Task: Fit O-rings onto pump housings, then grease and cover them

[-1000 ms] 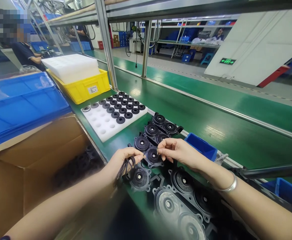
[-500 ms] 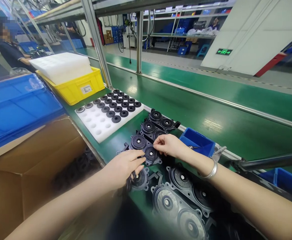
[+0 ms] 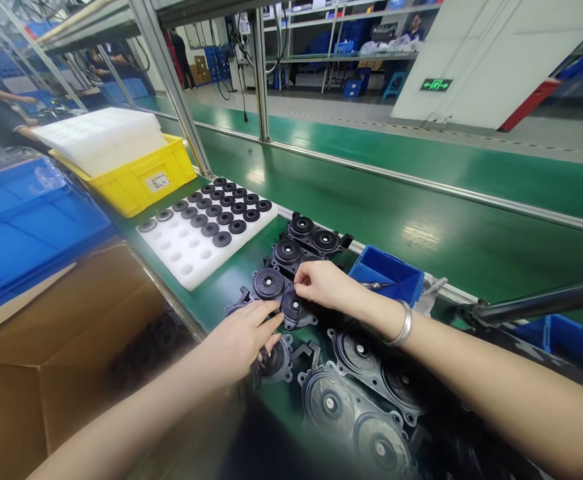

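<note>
My right hand (image 3: 324, 283) is pinched just above the right-hand disc (image 3: 295, 308) of a dark twin-round housing (image 3: 268, 283). Whatever is between its fingertips is too small to make out. My left hand (image 3: 244, 340) reaches in from the left, its fingertips at the edge of that same disc. Its lower fingers are curled round something dark and thin, mostly hidden under the palm. Behind lie more housings (image 3: 288, 251) fitted with black discs. Nearer me are grey housings (image 3: 331, 403) without such discs, showing bare round recesses and pale centre pins.
Left of the housings lies a white foam tray (image 3: 191, 277) with rows of black discs. A yellow crate (image 3: 136, 190) holding white foam stands behind it. A blue bin (image 3: 396, 283) with a tool sits right, a cardboard box (image 3: 11, 400) left. A co-worker (image 3: 1, 120) is far left.
The whole view has shifted slightly, so things appear further left. My right hand's pinch sits a little closer over the disc's back edge. My left hand keeps almost the same pose.
</note>
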Demonstrator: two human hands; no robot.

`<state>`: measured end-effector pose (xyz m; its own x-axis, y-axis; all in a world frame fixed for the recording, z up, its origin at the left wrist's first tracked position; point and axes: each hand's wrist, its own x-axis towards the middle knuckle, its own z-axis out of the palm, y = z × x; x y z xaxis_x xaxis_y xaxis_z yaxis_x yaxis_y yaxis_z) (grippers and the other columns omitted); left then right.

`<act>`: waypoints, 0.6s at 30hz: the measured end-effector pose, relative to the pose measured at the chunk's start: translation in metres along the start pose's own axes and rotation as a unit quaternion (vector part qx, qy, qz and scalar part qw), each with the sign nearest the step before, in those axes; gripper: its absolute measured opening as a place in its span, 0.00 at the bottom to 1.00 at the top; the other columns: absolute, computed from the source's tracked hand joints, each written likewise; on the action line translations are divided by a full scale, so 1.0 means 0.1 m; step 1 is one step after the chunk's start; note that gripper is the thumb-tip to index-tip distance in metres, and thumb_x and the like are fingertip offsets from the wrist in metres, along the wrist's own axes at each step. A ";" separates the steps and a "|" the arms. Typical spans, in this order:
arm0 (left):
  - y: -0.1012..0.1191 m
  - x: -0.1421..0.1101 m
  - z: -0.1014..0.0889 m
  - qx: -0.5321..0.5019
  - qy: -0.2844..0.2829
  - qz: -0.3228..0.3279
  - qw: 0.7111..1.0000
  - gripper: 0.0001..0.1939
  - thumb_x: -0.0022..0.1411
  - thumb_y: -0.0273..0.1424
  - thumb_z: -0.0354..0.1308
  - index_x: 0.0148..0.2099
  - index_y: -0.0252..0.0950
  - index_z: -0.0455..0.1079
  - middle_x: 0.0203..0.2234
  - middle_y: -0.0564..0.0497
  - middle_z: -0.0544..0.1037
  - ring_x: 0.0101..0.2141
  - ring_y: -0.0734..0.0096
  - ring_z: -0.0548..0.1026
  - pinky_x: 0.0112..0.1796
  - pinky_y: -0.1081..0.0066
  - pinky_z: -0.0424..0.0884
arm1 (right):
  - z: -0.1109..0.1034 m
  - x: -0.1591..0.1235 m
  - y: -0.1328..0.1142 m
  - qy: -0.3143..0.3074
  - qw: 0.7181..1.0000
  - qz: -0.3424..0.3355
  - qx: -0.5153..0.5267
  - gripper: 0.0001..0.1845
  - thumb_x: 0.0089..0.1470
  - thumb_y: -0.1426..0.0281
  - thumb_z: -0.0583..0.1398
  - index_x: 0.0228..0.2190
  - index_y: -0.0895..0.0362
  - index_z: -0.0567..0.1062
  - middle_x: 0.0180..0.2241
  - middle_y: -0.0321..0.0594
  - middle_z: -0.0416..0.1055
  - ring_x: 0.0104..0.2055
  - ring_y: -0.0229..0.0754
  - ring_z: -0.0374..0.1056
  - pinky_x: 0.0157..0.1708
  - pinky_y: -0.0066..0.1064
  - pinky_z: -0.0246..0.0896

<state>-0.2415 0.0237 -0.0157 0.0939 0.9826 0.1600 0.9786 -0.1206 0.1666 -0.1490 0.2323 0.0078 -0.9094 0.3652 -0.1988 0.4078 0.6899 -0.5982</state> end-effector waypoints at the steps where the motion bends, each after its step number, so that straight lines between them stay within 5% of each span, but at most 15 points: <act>1: 0.00 0.00 -0.01 0.000 0.000 -0.002 1.000 0.20 0.72 0.31 0.41 0.57 0.28 0.68 0.54 0.35 0.71 0.55 0.53 0.71 0.52 0.55 0.73 | -0.02 -0.01 -0.01 -0.021 1.000 0.006 0.013 0.07 0.49 0.81 0.61 0.26 0.59 0.76 0.22 0.35 0.73 0.26 0.38 0.70 0.24 0.23 0.59; 6: 0.01 -0.01 -0.05 -0.004 0.008 -0.021 1.000 0.20 0.72 0.32 0.41 0.57 0.30 0.68 0.53 0.36 0.72 0.52 0.55 0.73 0.49 0.56 0.75 | -0.09 -0.03 0.00 -0.101 0.991 0.050 0.074 0.09 0.50 0.81 0.58 0.25 0.59 0.76 0.17 0.32 0.71 0.17 0.35 0.67 0.16 0.20 0.57; 12: 0.00 0.01 -0.04 0.013 0.001 -0.015 1.000 0.20 0.72 0.32 0.41 0.58 0.30 0.67 0.55 0.35 0.70 0.55 0.53 0.71 0.51 0.55 0.74 | -0.06 0.05 0.04 -0.083 0.992 0.079 0.054 0.11 0.51 0.82 0.57 0.24 0.60 0.77 0.16 0.33 0.69 0.17 0.35 0.67 0.16 0.19 0.58; 18: -0.01 0.03 0.00 0.046 -0.001 0.021 0.999 0.21 0.72 0.32 0.40 0.58 0.27 0.67 0.55 0.35 0.72 0.55 0.53 0.71 0.54 0.55 0.72 | -0.05 0.06 0.04 -0.045 0.998 0.034 -0.026 0.10 0.49 0.83 0.60 0.29 0.60 0.79 0.24 0.37 0.75 0.25 0.39 0.71 0.23 0.23 0.59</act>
<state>-0.2419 0.0264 -0.0155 0.1350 0.9773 0.1630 0.9866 -0.1479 0.0696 -0.1527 0.2400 0.0079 -0.8825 0.3555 -0.3078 0.4697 0.6978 -0.5408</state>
